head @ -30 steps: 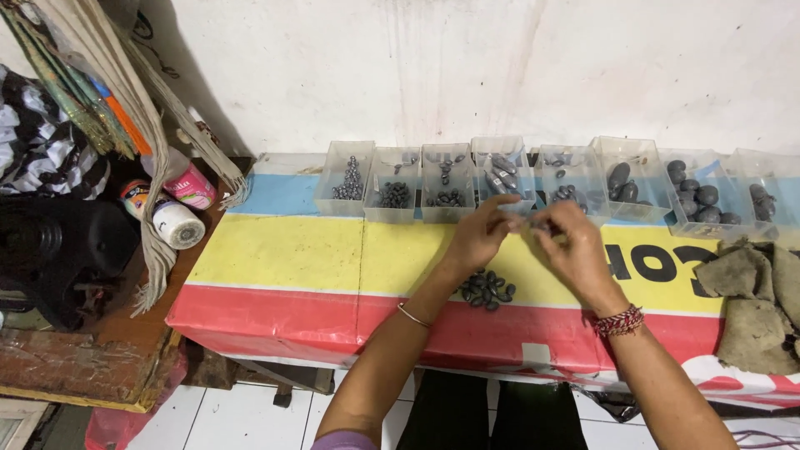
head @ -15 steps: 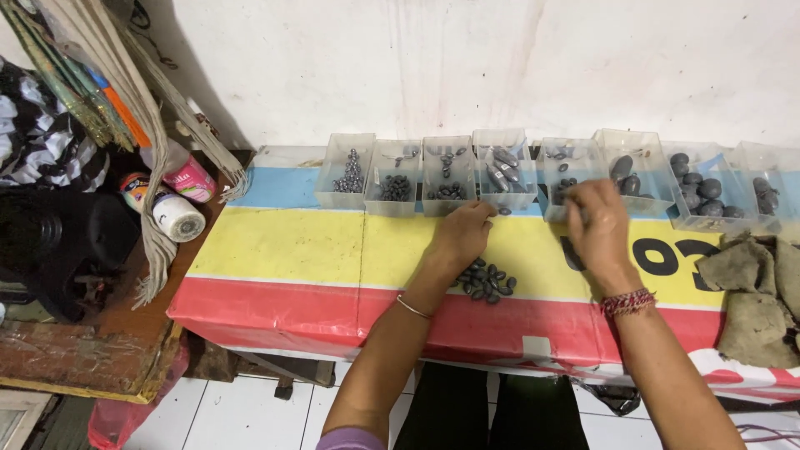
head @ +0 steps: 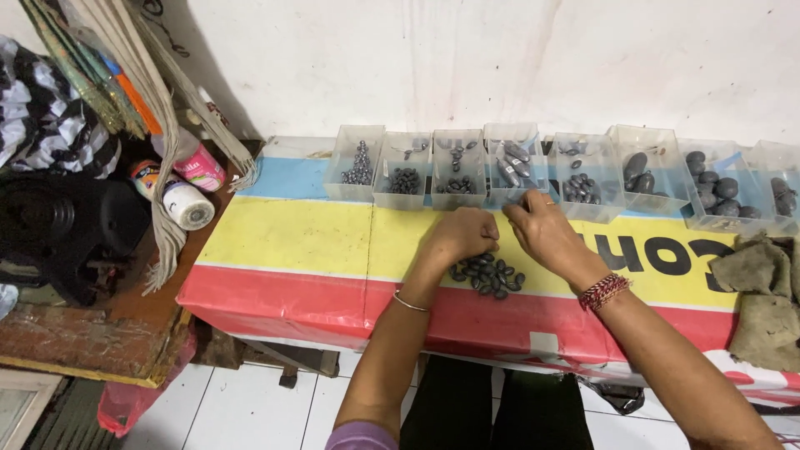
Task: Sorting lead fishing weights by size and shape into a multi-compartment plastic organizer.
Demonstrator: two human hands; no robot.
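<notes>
Two bare hands are at work over the table (head: 292, 237), its cover banded blue, yellow and red, and we are looking straight down on them. Along the far edge runs a row of clear plastic bins (head: 458, 167) holding dark grey beads sorted by size. Our left forearm reaches up from below, a thin bangle (head: 408, 302) at the wrist, and the left hand (head: 460, 236) sits knuckles-up, fingers curled under into a loose fist at the top edge of the bead pile (head: 489, 276); whether it grips anything, we cannot tell. Our right arm angles in from the lower right, a red beaded bracelet (head: 604, 291) on the wrist. The right hand (head: 546, 233) hovers just beside the pile, fingertips pinched together near the bins, contents hidden.
</notes>
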